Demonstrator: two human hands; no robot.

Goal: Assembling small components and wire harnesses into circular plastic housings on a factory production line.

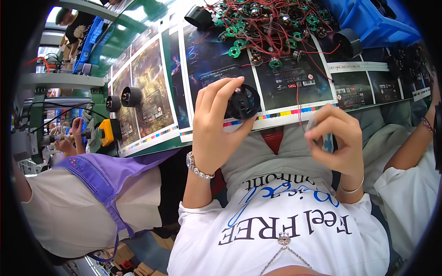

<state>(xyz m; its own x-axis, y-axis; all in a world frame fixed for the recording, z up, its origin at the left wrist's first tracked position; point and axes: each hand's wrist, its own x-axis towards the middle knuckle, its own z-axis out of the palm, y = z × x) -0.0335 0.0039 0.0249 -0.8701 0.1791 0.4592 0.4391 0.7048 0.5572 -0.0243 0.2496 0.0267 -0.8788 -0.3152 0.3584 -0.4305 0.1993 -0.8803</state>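
Over the near edge of the table, my left hand point(213, 120) grips a round black plastic housing point(245, 102), thumb below and fingers along its side. The housing's open face, with small parts inside, is turned toward me. To the right, my right hand point(337, 138) is curled in a pinch and slightly blurred. A thin red wire point(298, 99) hangs down toward its fingertips. Whatever those fingers hold is too smeared to name. Beyond both hands lies a tangled heap of small motors, green circuit boards point(234, 51) and red wires.
Printed sheets point(207, 69) cover the table. More black housings stand at the far left point(199, 17), the right point(348, 42) and the left point(131, 96). A blue bin point(377, 23) is at the back right. A yellow switch box point(107, 132) sits left. People sit on both sides.
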